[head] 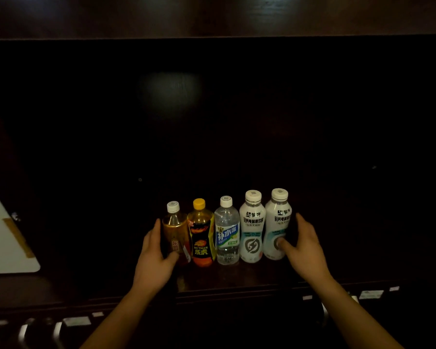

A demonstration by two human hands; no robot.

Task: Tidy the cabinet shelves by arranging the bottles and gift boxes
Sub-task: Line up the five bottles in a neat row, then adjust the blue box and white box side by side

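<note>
amber bottle in left grip; white bottle in right grip, both clasping.

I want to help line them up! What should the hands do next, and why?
Probably squeeze gently inward. The left hand cups the tea bottle, the right hand cups the end white bottle, and small gaps show between the five upright bottles.

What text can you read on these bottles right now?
"HI-TIGER" and "乐虎": yellow-capped bottle.
"补水啦": clear water bottle.
"蒙牛": both white bottles; the line beneath it and the smaller print are too blurred.
Brown tea bottle: red label unreadable.
</note>
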